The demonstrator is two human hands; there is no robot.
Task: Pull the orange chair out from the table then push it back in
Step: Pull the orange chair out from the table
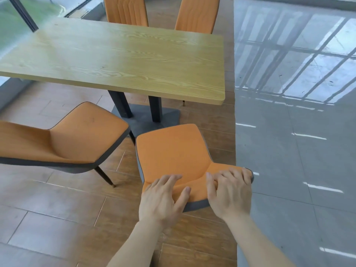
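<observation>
An orange chair [173, 151] with a grey edge stands just in front of me. Its seat lies clear of the wooden table [119, 58], near the table's front right corner. My left hand [163, 197] grips the left part of the chair's backrest top, fingers over the orange front. On the right part of that same top edge rests my right hand [229, 191], its fingers curled over. The chair's legs are hidden under the seat.
A second orange chair [63, 139] stands to the left, also out from the table. Two more orange chairs [127, 10] are at the far side. The table's dark base [146, 116] sits on brown floor tiles; glossy grey floor [292, 132] lies to the right.
</observation>
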